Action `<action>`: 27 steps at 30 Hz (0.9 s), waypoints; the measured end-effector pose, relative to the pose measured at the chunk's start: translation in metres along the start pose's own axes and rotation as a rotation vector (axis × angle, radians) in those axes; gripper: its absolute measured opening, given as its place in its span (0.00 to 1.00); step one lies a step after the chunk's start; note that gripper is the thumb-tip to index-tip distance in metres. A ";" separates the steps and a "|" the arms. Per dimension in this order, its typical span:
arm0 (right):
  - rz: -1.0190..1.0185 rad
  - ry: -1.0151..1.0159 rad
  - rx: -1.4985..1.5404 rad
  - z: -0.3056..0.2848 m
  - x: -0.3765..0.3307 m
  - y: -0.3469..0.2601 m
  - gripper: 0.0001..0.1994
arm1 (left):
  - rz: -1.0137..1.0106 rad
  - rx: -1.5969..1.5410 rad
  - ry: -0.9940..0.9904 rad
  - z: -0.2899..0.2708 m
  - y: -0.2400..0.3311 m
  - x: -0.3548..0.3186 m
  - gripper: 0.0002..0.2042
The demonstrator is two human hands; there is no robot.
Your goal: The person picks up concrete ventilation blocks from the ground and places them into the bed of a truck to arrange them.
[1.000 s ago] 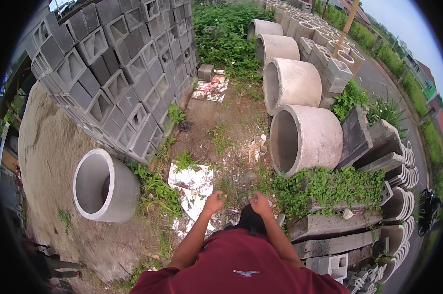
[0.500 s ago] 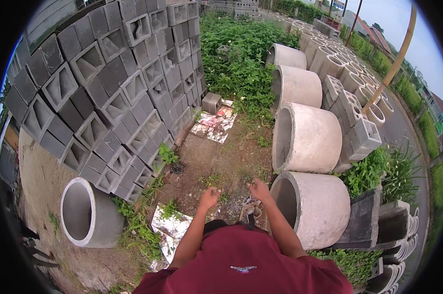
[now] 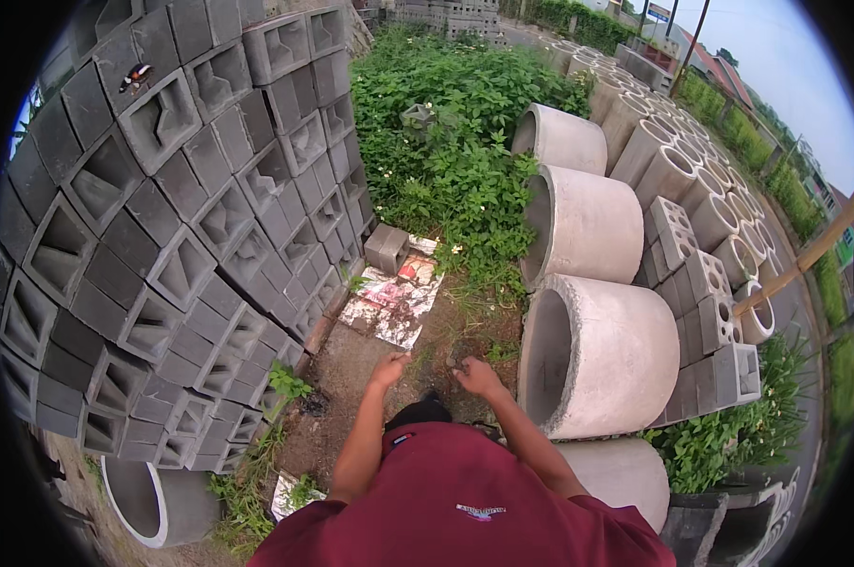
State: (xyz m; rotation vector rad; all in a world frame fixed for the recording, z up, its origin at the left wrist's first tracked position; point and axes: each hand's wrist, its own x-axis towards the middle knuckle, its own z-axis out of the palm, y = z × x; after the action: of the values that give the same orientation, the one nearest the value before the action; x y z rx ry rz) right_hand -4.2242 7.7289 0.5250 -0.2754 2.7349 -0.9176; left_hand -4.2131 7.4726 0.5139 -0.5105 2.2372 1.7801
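My left hand (image 3: 387, 369) is held out over the dirt path with its fingers curled in, and nothing shows in it. Level with it, a short way to the right, my right hand (image 3: 477, 376) is also closed, with no object visible in it. Neither hand touches anything. Beyond the left hand, a crumpled silvery and red sheet (image 3: 389, 304) lies on the ground. One grey concrete block (image 3: 386, 248) rests at the sheet's far end. To the right of the right hand stands a large concrete pipe ring (image 3: 611, 354) lying on its side.
A tall stack of hollow concrete blocks (image 3: 177, 217) lines the left. More pipe rings (image 3: 597, 222) run along the right, with hollow blocks (image 3: 701, 331) behind them. Leafy plants (image 3: 446, 132) grow across the far end. Another ring (image 3: 177, 506) lies at lower left.
The view has moved forward along the path: the sheet, the lone block and the pipe rings appear nearer. Both hands stay raised in front, closed.
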 end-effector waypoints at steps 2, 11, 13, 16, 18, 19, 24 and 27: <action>0.036 -0.011 0.024 -0.023 0.047 0.005 0.25 | 0.181 -0.066 0.164 -0.008 0.036 0.053 0.15; 0.038 -0.058 0.203 -0.053 0.246 0.031 0.26 | 0.092 -0.086 0.157 -0.014 0.078 0.219 0.15; -0.031 -0.106 0.152 -0.065 0.310 0.027 0.26 | 0.056 -0.124 0.204 -0.010 0.073 0.253 0.15; -0.079 -0.180 0.077 -0.084 0.416 0.029 0.27 | -0.018 -0.119 0.290 0.001 0.081 0.303 0.15; -0.160 -0.199 0.011 -0.099 0.478 0.028 0.27 | -0.072 -0.122 0.382 0.004 0.086 0.337 0.14; -0.189 -0.218 0.007 -0.107 0.509 0.027 0.27 | -0.083 -0.105 0.406 0.005 0.089 0.358 0.13; -0.195 -0.396 0.046 -0.126 0.619 0.011 0.25 | -0.153 -0.237 0.541 0.016 0.138 0.422 0.11; -0.237 -0.452 -0.054 -0.116 0.666 0.014 0.23 | -0.159 -0.264 0.531 0.021 0.140 0.462 0.13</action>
State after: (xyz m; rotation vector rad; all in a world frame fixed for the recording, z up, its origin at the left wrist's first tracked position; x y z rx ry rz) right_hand -4.8932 7.6373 0.4937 -0.7332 2.3400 -0.7268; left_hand -4.6921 7.4637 0.4514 -1.3116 2.1834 2.0444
